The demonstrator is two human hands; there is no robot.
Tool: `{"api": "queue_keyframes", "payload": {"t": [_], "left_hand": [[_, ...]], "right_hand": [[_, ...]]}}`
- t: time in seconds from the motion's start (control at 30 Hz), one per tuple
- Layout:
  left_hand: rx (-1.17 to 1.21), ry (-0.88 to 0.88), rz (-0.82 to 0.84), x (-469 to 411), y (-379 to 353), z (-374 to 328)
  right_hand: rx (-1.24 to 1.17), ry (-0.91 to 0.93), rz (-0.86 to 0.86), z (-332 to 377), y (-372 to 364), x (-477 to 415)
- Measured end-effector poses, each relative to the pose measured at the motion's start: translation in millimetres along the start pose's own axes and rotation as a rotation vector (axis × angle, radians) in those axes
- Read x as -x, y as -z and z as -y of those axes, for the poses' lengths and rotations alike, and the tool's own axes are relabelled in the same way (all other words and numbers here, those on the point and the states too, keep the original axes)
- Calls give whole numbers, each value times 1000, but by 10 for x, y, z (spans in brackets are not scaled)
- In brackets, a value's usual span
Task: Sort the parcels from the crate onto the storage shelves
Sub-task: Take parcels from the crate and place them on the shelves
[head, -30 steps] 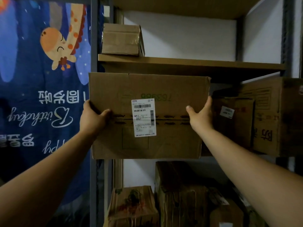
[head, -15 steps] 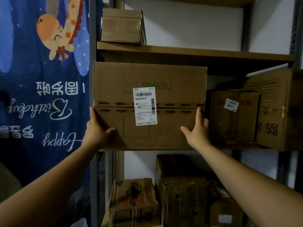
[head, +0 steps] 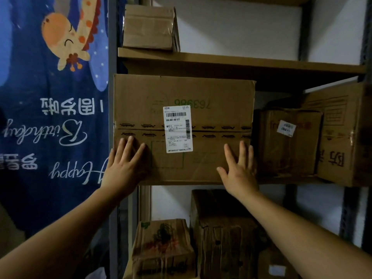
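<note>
head view is showing the parcel (head: 201,93) sitting on the middle shelf (head: 291,179), its long axis running left to right along the shelf's front edge and its labelled face turned toward the person. the white label (head: 178,128) is lying across the centre seam of that face.

both hands are lying flat against the lower part of the parcel's front. the left hand (head: 124,168) is covering the parcel's lower left corner and the right hand (head: 239,172) is covering its lower right corner, so neither is nearer than the other. the fingers (head: 128,146) are pointing up, straight and slightly spread, gripping nothing. the parcel is lying straight ahead of the palms, deeper into the shelf. both forearms are reaching up and forward, nearly extended.

to the parcel's right a neighbouring box (head: 287,141) is standing just beside it, set further back. the parcel's left edge is lining up with the upright post (head: 112,47); whether it is touching the post i cannot tell.

judging from this, the step in hand is pushing the parcel straight back, and even pressure from both palms is what will be keeping it square and clear of the neighbouring box.
</note>
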State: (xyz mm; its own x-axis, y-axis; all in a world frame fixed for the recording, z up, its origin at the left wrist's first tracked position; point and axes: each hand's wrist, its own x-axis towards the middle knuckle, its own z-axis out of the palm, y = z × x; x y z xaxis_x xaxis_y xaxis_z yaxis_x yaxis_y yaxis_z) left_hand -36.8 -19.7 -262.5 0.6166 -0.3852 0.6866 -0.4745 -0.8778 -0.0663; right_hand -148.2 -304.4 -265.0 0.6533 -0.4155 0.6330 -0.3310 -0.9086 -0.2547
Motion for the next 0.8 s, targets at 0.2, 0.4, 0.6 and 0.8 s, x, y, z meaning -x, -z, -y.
{"api": "queue_keyframes", "payload": {"t": [0.2, 0.4, 0.6, 0.8], "left_hand": [[-19, 36, 94, -204, -82, -33], [34, 84, 216, -434, -137, -44], [143, 136, 362, -608, -299, -60], [171, 132, 360, -625, -315, -68]], "right_hand": [[8, -15, 123, 98, -73, -206], [13, -19, 179, 123, -243, -429], [-13, -23, 289, 151, -416, -597], [-52, -40, 291, 165, -445, -585]]}}
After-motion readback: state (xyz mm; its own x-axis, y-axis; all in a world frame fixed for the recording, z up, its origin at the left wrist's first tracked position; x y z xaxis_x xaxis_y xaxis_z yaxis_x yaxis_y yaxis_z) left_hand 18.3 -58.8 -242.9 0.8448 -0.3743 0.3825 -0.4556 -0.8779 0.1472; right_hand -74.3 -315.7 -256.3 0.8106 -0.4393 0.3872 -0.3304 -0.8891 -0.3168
